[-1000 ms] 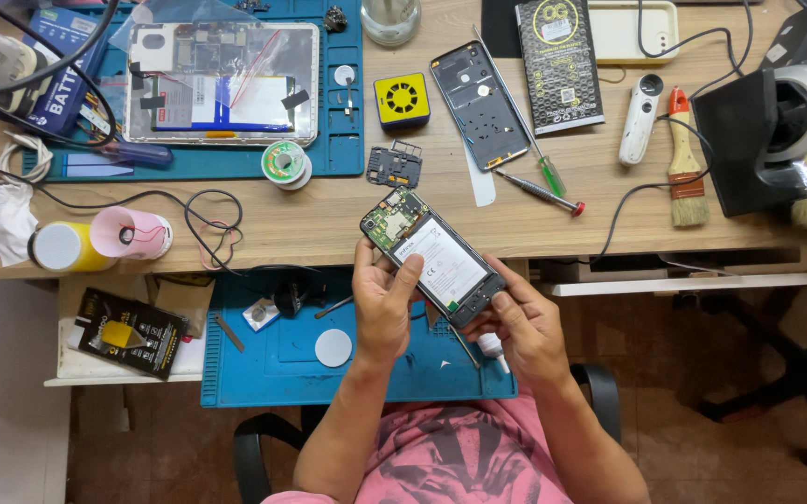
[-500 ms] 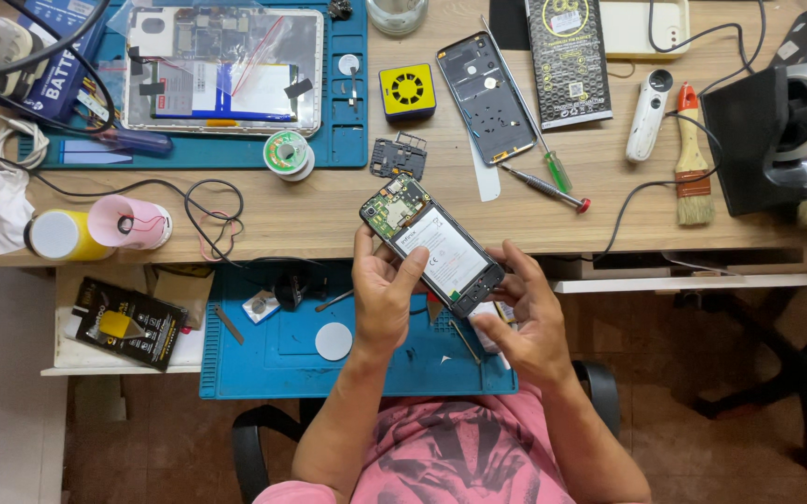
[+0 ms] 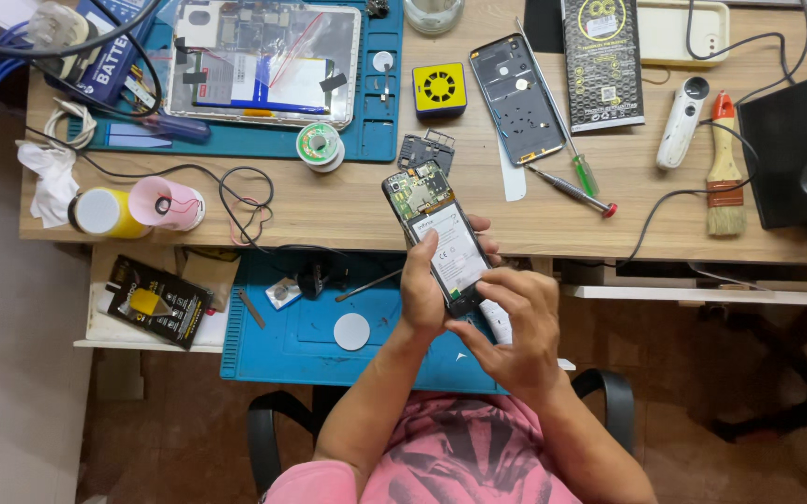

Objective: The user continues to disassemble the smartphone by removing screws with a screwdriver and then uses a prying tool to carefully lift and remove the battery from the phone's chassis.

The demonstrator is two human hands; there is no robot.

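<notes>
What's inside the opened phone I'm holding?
In the opened phone, a green circuit board fills the top end and a white-labelled battery lies below it. The left hand and right hand cover the bottom end, so nothing shows there.

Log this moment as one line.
left hand: holds opened phone | right hand: fingers at phone's lower end | phone: back off, battery showing, above blue mat | nearby: screwdriver, back cover on desk

Both hands, left [image 3: 422, 294] and right [image 3: 515, 327], hold opened phone [image 3: 441, 233] above desk edge [image 3: 329, 219]; screwdriver [image 3: 571, 189] nearby.
</notes>
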